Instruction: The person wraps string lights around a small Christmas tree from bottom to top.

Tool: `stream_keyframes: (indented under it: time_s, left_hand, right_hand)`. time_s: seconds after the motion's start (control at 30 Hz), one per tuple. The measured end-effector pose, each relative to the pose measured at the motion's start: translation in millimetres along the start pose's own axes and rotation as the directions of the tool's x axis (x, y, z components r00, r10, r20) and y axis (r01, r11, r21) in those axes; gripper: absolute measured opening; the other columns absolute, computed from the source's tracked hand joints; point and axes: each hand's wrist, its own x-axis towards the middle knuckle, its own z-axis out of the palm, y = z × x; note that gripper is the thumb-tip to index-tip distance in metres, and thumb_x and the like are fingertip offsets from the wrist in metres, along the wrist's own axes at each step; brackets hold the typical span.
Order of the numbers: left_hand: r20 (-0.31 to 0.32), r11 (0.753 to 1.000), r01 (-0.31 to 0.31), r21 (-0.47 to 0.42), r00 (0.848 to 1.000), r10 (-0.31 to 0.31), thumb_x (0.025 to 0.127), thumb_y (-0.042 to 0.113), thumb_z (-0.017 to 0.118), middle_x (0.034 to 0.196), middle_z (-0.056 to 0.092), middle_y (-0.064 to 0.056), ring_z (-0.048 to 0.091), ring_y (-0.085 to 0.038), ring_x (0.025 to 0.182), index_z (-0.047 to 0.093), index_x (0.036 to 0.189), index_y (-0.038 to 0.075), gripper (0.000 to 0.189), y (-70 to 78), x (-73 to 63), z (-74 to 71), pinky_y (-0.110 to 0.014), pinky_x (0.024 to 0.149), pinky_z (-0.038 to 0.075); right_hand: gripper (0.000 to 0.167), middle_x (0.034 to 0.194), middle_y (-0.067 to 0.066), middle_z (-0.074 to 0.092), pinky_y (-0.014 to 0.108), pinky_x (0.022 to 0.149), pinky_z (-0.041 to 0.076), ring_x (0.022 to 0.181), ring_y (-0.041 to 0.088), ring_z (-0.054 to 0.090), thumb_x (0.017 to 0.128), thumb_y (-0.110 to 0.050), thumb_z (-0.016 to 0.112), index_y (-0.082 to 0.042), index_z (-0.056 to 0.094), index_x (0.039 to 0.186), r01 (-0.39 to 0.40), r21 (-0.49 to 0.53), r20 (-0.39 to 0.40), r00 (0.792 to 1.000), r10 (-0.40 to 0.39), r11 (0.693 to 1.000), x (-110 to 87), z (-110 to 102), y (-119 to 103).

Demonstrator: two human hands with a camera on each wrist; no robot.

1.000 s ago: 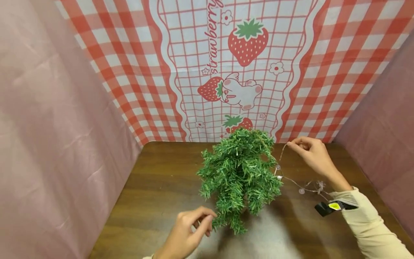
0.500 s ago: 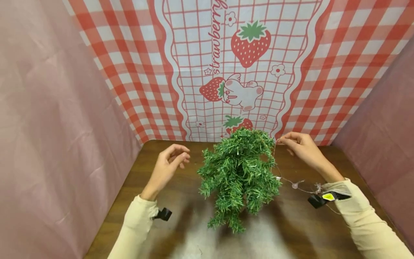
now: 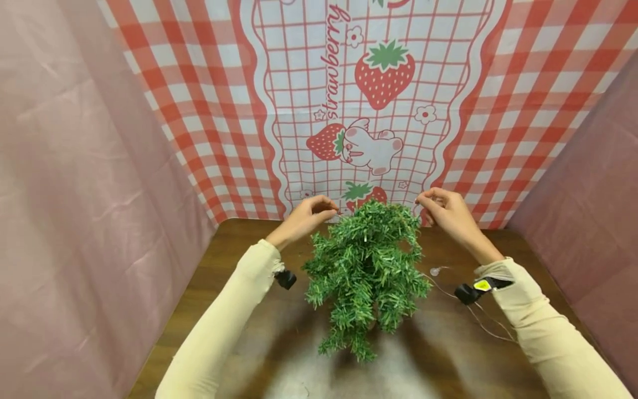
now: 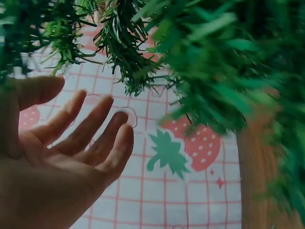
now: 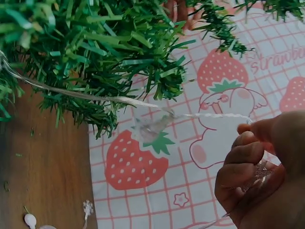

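Note:
A small artificial Christmas tree [image 3: 366,271] with green tinsel needles stands on the brown table. My left hand [image 3: 306,217] is beside the tree's upper left. Its fingers [image 4: 90,126] are loosely bent in the left wrist view, with nothing visible between them and the thumb. On the opposite side, my right hand [image 3: 451,219] pinches a thin clear fairy-light string [image 5: 105,98] between thumb and forefinger. That string stretches from the tree's branches to the fingertips, and more of it appears gathered inside the curled fingers. Where it runs within the branches is hidden.
More of the string, with small bulbs [image 3: 435,271], trails across the table [image 3: 239,332] under my right forearm. A strawberry-print checked cloth [image 3: 384,77] hangs behind the tree. Pink curtains [image 3: 89,194] enclose both sides.
My left hand has moved from the tree's lower front, round its left side, to its upper left. My right hand has shifted left and slightly up towards the treetop, drawing the light string along.

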Motion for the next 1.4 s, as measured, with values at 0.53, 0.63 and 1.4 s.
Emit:
stream_keyframes:
  time_s: [0.53, 0.63, 1.4]
  left_hand:
    - [0.222, 0.976, 0.214, -0.027, 0.954, -0.203, 0.107, 0.029, 0.046, 0.152, 0.041, -0.005, 0.046, -0.026, 0.133, 0.053, 0.142, 0.017, 0.038, -2.6, 56.5, 14.8, -0.042, 0.104, 0.044]
    - [0.253, 0.974, 0.225, -0.038, 0.945, -0.209, 0.107, 0.031, 0.044, 0.158, 0.033, -0.003, 0.039, -0.025, 0.138, 0.047, 0.147, 0.019, 0.041, -1.4, 58.6, 16.7, -0.049, 0.111, 0.037]
    - [0.145, 0.993, 0.115, 0.035, 0.982, -0.119, 0.106, 0.009, 0.044, 0.109, 0.059, -0.012, 0.044, -0.007, 0.065, 0.06, 0.124, -0.007, 0.029, -2.7, 64.9, 35.8, -0.02, 0.062, 0.041]
  right_hand:
    - [0.022, 0.116, 0.021, 0.066, 0.053, 0.09, 0.051, 0.098, 0.033, 0.067, 0.103, -0.015, 0.056, 0.001, 0.067, 0.114, 0.164, -0.028, 0.289, 0.946, -0.149, 0.986, 49.7, 46.0, -23.0]
    - [0.02, 0.11, 0.019, 0.069, 0.043, 0.083, 0.055, 0.09, 0.026, 0.069, 0.102, -0.012, 0.057, 0.001, 0.069, 0.112, 0.205, -0.012, 0.307, 0.932, -0.192, 0.979, 56.3, 51.3, -22.6]
    - [0.024, 0.065, 0.002, 0.056, 0.028, 0.047, 0.04, 0.045, 0.009, 0.037, 0.102, -0.025, 0.058, -0.01, 0.067, 0.086, 0.193, -0.039, 0.406, 0.9, -0.161, 0.98, 30.7, 32.2, -1.8]
